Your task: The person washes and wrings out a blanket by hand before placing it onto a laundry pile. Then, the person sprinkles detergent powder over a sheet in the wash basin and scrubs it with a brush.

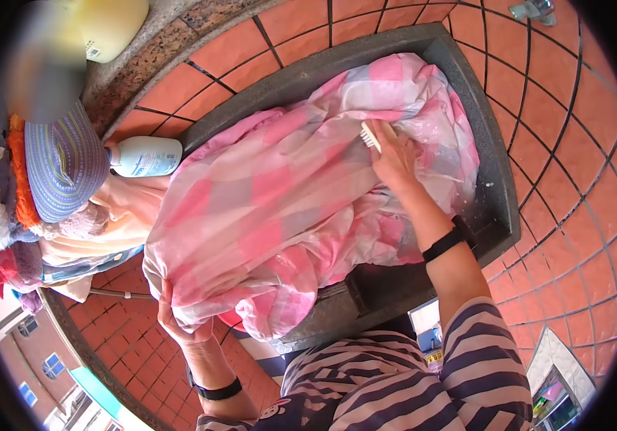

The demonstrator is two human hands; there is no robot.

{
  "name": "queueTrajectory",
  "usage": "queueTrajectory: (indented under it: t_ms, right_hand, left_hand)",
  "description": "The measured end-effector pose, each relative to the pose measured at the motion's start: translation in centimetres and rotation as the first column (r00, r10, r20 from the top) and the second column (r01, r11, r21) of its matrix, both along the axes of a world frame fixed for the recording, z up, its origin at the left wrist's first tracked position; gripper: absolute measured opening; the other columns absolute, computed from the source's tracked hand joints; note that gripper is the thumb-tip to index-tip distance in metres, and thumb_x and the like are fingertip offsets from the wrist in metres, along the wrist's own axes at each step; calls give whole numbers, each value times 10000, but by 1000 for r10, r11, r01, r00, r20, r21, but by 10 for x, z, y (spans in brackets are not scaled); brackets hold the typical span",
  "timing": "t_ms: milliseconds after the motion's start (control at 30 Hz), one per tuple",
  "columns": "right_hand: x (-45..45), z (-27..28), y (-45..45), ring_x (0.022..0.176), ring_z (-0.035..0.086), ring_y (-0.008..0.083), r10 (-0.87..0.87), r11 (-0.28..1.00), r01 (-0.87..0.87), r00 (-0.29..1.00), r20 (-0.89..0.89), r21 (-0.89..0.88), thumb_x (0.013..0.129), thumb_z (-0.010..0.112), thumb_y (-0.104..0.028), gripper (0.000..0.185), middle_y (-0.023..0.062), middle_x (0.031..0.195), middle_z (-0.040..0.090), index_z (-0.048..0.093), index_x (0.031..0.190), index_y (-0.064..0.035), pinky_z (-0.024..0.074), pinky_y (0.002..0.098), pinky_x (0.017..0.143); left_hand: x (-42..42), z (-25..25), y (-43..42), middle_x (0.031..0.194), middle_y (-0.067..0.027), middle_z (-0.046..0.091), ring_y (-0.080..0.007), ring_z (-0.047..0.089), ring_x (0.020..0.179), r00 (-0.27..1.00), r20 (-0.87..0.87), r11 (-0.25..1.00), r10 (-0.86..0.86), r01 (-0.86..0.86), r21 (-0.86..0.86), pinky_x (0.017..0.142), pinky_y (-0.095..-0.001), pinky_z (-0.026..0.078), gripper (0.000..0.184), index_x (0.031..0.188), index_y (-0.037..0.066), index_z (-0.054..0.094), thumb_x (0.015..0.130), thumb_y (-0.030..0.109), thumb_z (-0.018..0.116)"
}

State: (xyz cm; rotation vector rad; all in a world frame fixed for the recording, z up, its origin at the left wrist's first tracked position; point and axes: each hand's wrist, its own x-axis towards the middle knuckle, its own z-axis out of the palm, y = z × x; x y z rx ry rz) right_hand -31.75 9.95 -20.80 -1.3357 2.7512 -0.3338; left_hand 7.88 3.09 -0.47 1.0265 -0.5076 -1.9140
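Observation:
A pink, white and grey checked cloth (251, 194), wet and bunched, lies spread over a dark stone wash basin (492, 136). My right hand (395, 159) is closed around a white scrubbing brush (370, 138), whose bristles face left, near the cloth's upper right part. Some white suds show on the fabric beside it. At the lower left, my left hand (172, 323) grips the cloth's edge, its fingers partly covered by the fabric. Both wrists wear black bands.
A white bottle (149, 156) lies at the basin's left end, next to a heap of clothes and a striped blue cushion-like item (66, 164). A yellowish container (111, 29) stands on the stone ledge (147, 54). A small clear object (533, 10) is at the top right against orange tiles.

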Motion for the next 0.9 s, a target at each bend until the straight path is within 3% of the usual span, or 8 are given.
queueTrajectory:
  t_ms: [133,267,400,533,600,667,733,900]
  right_hand:
    - [149,96,-41,865,505,347,597,688,-233,721,353,-687,741,670,-59,750,218,1014,518,392,1403,-276,461,429,770]
    - [165,68,-45,857,531,345,824,550,-530,472,314,-646,759,652,-67,707,183,975,518,426,1367,-348,476,446,758]
    - [-9,8,4,836,543,349,308,951,-309,950,44,5,806,616,-163,640,180,933,522,407,1380,-356,457,448,720]
    - [-61,-1,54,935,515,367,156,980,-152,988,-18,127,832,616,-275,648,208,976,505,344,1415,-353,406,457,793]
    - [-72,-2,60,968,498,366,107,986,-99,993,-52,134,824,625,-315,649,211,1001,495,348,1409,-357,374,465,828]
    - [-66,-18,52,960,499,377,14,994,-15,1000,12,108,816,629,-340,665,222,996,491,337,1414,-357,344,476,839]
    - [-66,-23,42,975,500,382,-2,992,-2,999,36,123,824,622,-346,652,237,994,495,341,1413,-344,364,478,845]
    - [-73,-18,36,977,524,428,6,992,-21,992,125,123,860,579,-347,606,272,1026,523,354,1414,-250,425,478,860]
  left_hand:
    - [-6,-18,-6,1306,-172,486,-338,479,1187,997,69,996,32,-38,79,994,-524,386,493,1325,10,424,896,240,500]
    - [-3,1,-2,1319,-183,471,-354,473,1196,968,248,998,39,-51,40,960,-543,417,491,1295,3,471,857,224,509]
    - [27,11,-11,1302,-213,472,-332,488,1189,973,212,996,89,-85,-27,973,-500,425,529,1329,-48,395,871,191,511]
    - [5,-2,-29,1201,-200,512,-290,539,1077,749,644,983,-157,184,26,941,-426,439,519,1318,-59,393,885,139,600]
    - [-28,-30,-1,1254,-222,439,-341,462,1167,-116,882,818,457,445,-365,975,-446,395,592,1322,-48,391,834,154,659]
    - [-81,-16,26,1264,-212,418,-358,434,1168,78,809,606,583,621,-497,979,-465,371,621,1293,-18,437,733,68,692]
    - [-120,-17,58,1191,-196,475,-346,471,1086,226,940,451,255,832,-323,930,-449,395,518,1199,4,531,712,69,697]
    - [-199,-102,99,1016,-133,560,-308,522,952,5,963,304,270,948,-90,858,-426,391,382,1058,57,621,695,131,715]
